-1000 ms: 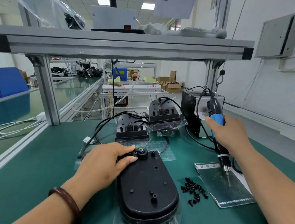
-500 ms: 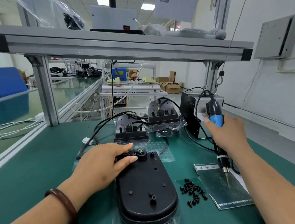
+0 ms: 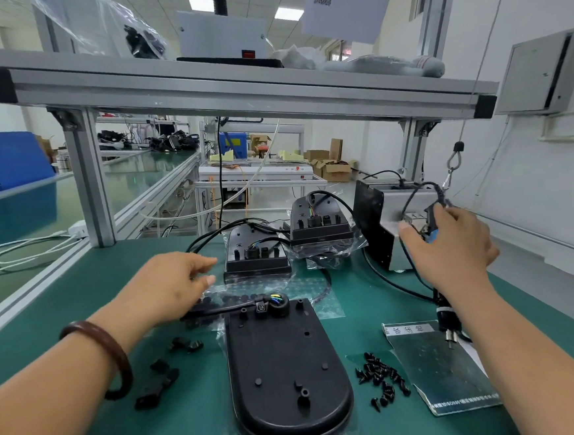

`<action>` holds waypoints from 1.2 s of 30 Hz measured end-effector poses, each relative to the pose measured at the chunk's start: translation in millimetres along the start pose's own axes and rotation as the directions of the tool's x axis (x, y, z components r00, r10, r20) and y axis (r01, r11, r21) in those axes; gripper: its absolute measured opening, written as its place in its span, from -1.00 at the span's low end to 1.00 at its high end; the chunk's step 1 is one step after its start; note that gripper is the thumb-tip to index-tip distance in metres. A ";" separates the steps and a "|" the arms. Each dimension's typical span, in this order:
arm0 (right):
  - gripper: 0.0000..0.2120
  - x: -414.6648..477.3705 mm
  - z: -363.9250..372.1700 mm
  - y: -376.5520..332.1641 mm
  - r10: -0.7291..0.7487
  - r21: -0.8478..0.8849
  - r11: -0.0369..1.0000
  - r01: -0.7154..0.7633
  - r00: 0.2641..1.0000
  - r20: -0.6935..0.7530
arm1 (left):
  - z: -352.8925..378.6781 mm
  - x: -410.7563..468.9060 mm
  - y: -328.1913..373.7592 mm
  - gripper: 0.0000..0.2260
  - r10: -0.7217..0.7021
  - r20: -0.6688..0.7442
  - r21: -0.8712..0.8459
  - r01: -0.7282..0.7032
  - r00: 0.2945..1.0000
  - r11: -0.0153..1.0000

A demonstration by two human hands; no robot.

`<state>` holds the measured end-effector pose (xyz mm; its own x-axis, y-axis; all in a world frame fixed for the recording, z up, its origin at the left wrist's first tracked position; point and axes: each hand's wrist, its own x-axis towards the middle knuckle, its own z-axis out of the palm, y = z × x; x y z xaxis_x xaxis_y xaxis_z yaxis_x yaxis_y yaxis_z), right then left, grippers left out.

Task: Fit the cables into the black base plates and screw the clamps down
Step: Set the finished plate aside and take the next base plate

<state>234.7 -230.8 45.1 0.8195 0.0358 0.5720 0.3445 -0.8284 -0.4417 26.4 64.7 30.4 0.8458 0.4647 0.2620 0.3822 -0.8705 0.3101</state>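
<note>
We see a black base plate (image 3: 287, 371) lying flat on the green counter (image 3: 61, 296) in the near middle, on a clear plastic bag. At its far end a cable (image 3: 217, 310) runs in from the left, with a small clamp (image 3: 260, 307) over it beside a round black grommet (image 3: 279, 305) showing coloured wires. The left hand (image 3: 167, 288) hovers just past the plate's far left corner, fingers (image 3: 203, 263) loosely spread and holding nothing. The right hand (image 3: 453, 255) is wrapped around an electric screwdriver (image 3: 446, 314), whose tip points down over a dark sheet (image 3: 441, 366) at the right. A heap of black screws (image 3: 380, 378) lies between plate and sheet. Loose black clips (image 3: 160, 375) lie left of the plate. Two more base plates (image 3: 256, 254) with cables sit farther back.
</note>
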 end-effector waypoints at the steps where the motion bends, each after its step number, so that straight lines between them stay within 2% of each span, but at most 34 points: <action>1: -0.45 -2.2 0.2 -5.0 -0.031 0.020 0.999 0.031 0.999 -0.007 | 2.5 6.2 1.3 -0.61 0.010 0.059 0.046 -0.013 0.998 0.999; 6: -0.38 -22.9 -1.5 -32.3 -0.186 0.162 0.971 0.174 0.980 0.066 | 15.5 29.9 10.0 -0.45 -0.002 0.373 0.117 -0.045 0.928 0.992; 10: -0.41 -32.3 -3.4 -53.7 -0.341 0.192 0.932 0.308 0.925 0.167 | 23.6 37.4 9.2 -0.45 0.007 0.467 0.160 -0.092 0.884 0.983; 13: -0.50 -33.4 1.8 -74.3 -0.461 0.308 0.870 0.385 0.856 0.234 | 25.2 36.6 9.3 -0.51 0.033 0.423 0.214 -0.136 0.905 0.967; 16: -0.64 -36.4 13.3 -97.6 -0.558 0.459 0.799 0.389 0.764 0.324 | 24.3 35.8 11.5 -0.58 0.116 0.333 0.122 -0.165 0.936 0.979; 18: -0.68 -41.1 26.5 -108.8 -0.613 0.488 0.773 0.407 0.676 0.408 | 22.4 35.6 14.3 -0.57 0.166 0.252 0.016 -0.176 0.953 0.984; 20: -0.67 -45.2 40.4 -113.8 -0.644 0.504 0.756 0.418 0.613 0.457 | 21.5 35.8 17.8 -0.61 0.213 0.195 -0.083 -0.200 0.957 0.976; 23: -0.59 -48.7 51.7 -111.4 -0.669 0.522 0.739 0.427 0.556 0.492 | 22.9 36.1 23.7 -0.80 0.237 0.130 -0.114 -0.223 0.963 0.968; 25: -0.61 -47.4 55.0 -107.2 -0.682 0.514 0.728 0.453 0.553 0.479 | 23.9 36.9 26.0 -0.89 0.231 0.105 -0.115 -0.219 0.967 0.969; 29: -0.79 -42.5 56.3 -101.4 -0.693 0.525 0.713 0.465 0.584 0.423 | 22.2 35.4 32.1 -0.88 0.242 0.062 -0.049 -0.239 0.968 0.970; 32: -0.90 -38.6 57.3 -99.8 -0.679 0.539 0.719 0.439 0.609 0.409 | 24.1 31.3 40.4 -0.75 0.295 -0.052 -0.011 -0.296 0.954 0.955; 36: -0.96 -37.9 57.3 -98.2 -0.698 0.556 0.703 0.444 0.581 0.419 | 25.4 27.5 46.3 -0.79 0.272 -0.102 0.007 -0.273 0.957 0.962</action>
<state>196.1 -118.8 27.1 0.4273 0.8333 0.3507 0.8604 -0.2557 -0.4407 76.8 33.0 28.8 0.8754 0.2239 0.4285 0.1391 -0.9654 0.2204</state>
